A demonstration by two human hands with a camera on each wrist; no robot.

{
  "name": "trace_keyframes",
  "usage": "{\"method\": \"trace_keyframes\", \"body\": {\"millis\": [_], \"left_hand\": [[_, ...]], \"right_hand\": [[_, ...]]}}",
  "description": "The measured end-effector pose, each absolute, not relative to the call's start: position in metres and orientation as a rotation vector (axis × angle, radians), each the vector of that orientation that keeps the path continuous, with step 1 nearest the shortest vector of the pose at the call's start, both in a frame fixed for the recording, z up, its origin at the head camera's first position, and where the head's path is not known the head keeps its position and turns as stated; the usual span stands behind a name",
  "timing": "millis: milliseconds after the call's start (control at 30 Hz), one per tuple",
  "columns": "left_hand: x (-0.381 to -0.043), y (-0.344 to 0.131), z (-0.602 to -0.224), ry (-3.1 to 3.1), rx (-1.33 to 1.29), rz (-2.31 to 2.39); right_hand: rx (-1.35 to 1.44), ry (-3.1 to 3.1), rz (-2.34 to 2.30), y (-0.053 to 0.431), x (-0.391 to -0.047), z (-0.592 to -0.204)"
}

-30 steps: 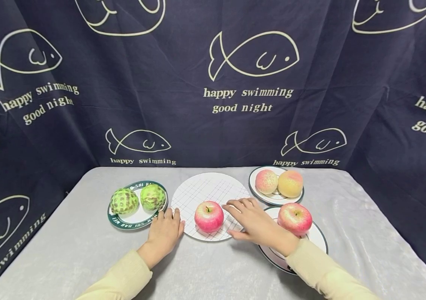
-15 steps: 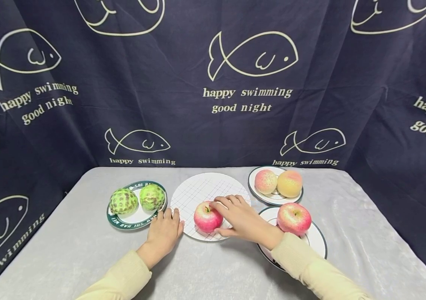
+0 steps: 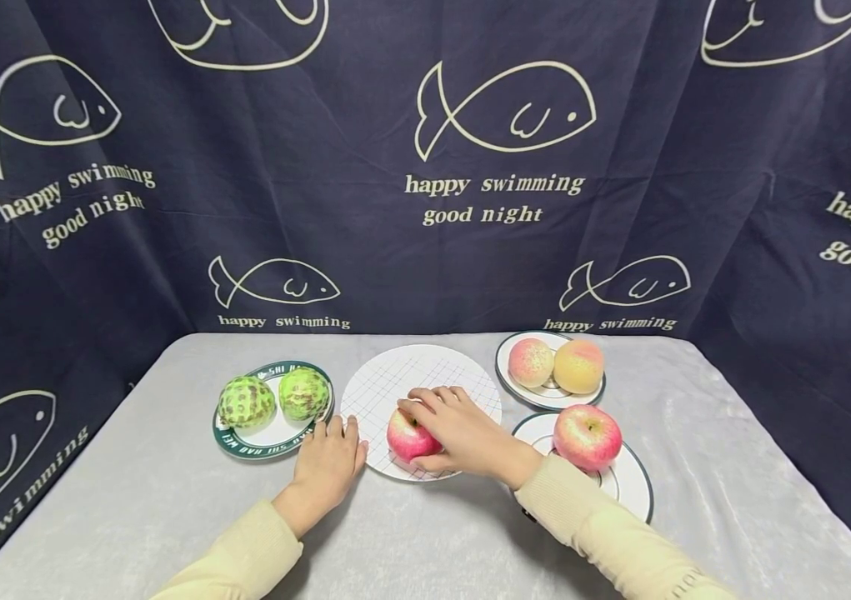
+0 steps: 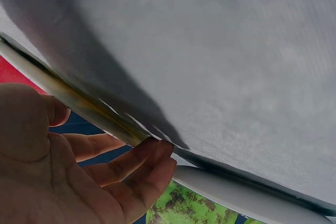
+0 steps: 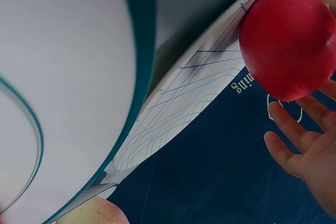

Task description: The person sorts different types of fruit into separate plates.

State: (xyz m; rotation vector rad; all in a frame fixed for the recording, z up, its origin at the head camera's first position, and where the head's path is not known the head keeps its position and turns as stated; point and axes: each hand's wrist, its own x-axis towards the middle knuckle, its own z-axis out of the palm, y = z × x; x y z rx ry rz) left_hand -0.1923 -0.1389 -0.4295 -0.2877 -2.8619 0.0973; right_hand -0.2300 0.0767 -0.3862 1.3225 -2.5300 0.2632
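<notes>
A red-pink apple [image 3: 406,442] sits on a round white plate with thin grid lines [image 3: 387,375] at the table's middle. My right hand [image 3: 463,429] grips it from the right, fingers over the top and thumb at the near side. In the right wrist view the apple [image 5: 286,43] lies at the fingertips, with the outer fingers spread off it. My left hand [image 3: 323,467] rests between the gridded plate and a green-rimmed plate [image 3: 263,450]. In the left wrist view its fingertips [image 4: 160,148] lie right at the gridded plate's rim, loosely bent.
Two green bumpy fruits [image 3: 247,403] lie on the green-rimmed plate. At the back right, a plate [image 3: 509,385] holds two peaches [image 3: 578,367]. Another apple [image 3: 588,437] sits on a dark-rimmed white plate [image 3: 637,492], partly behind my right sleeve. A dark fish-print curtain [image 3: 380,275] hangs behind.
My right hand has moved left from beside the apple until its fingers lie over it and the thumb comes against its near side. The left hand has stayed still.
</notes>
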Motion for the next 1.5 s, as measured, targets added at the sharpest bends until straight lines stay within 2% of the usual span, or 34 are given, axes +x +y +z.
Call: {"method": "trace_keyframes", "body": {"millis": [1500], "left_hand": [[-0.1917, -0.1385, -0.4298, -2.865, -0.288, 0.116]], "right_hand": [[1.318, -2.556, 0.183, 0.0737, -0.2322, -0.3889]]}}
